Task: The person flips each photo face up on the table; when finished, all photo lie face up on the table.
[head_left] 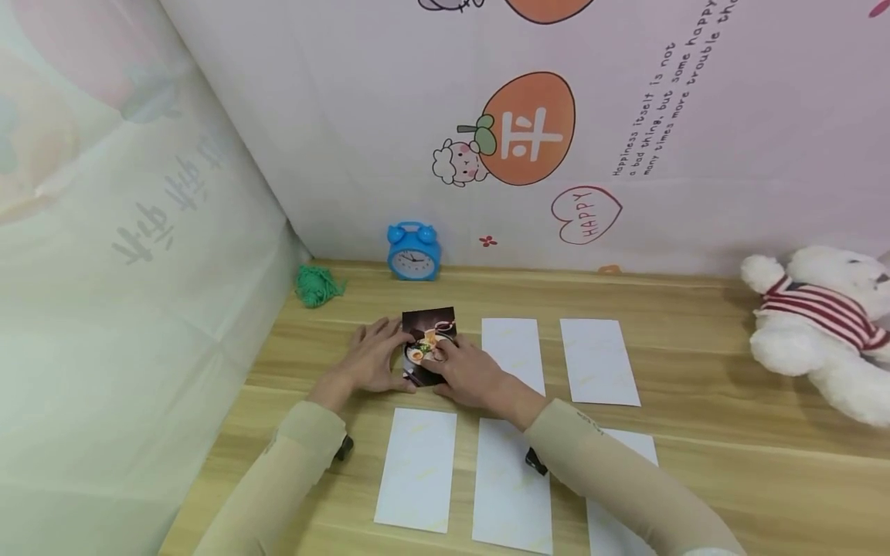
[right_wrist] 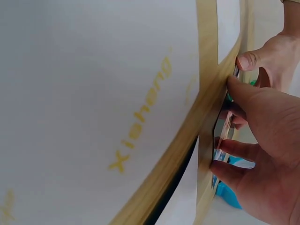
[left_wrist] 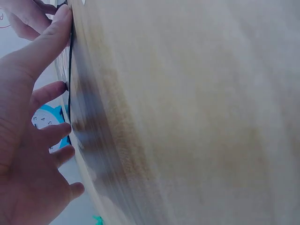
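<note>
A photo card (head_left: 429, 319) with a dark picture of a noodle bowl faces up at the left end of the back row, flat at the tabletop. Along its left edge lies my left hand (head_left: 371, 357), fingers spread, with the thumb at the near corner. My right hand (head_left: 473, 373) comes in from the right. Its index finger touches the picture, and its thumb is at the near edge. In the right wrist view, other fingertips of the right hand (right_wrist: 272, 154) touch the card's side. The left wrist view shows the left hand (left_wrist: 28, 126) with loosely spread fingers.
White cards (head_left: 419, 471) lie in two rows on the wooden table (head_left: 702, 371), several of them partly under my right arm. A blue alarm clock (head_left: 413, 251) and green yarn (head_left: 317, 286) stand at the back. A white teddy bear (head_left: 799, 351) lies at the right.
</note>
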Available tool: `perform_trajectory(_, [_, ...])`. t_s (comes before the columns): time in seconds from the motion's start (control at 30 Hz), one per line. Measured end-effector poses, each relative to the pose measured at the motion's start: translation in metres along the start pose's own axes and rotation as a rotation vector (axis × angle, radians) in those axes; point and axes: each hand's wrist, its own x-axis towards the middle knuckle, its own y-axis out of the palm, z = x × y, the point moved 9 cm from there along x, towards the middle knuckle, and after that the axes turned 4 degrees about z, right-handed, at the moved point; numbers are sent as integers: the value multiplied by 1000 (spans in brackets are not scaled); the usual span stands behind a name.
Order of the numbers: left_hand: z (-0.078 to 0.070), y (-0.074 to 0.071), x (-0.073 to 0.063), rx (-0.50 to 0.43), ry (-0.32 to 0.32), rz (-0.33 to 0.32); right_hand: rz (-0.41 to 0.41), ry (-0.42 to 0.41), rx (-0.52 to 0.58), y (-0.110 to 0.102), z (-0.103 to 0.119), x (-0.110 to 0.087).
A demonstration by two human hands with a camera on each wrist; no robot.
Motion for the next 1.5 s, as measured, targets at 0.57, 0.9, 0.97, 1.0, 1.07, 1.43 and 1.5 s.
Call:
perform_trajectory(0.57, [-13,10,12,-52,-6,47,161,54,68,24,-26,-12])
perform_trajectory(0.9, [-20,8,8,-58,-5,59,7,10,193,-2,-46,-44])
perform_trajectory(0.97, [-19,5,5,-55,-7,55,-25,37,181,-9,-61,-59])
perform_trajectory(1.0, [-19,3,4,-53,-9,54,-36,55,176,-11,-69,-67])
perform_trajectory(1.07, [-21,-1,4,-47,-10,53,-53,103,171,-13,-84,-84])
perform_trajectory(1.43, [-102,-6,31,-11,144,128,-90,183,152,3,-115,-137])
perform_trajectory(1.5, [-116,-2,39,3,171,144,-92,192,133,5,-116,-141])
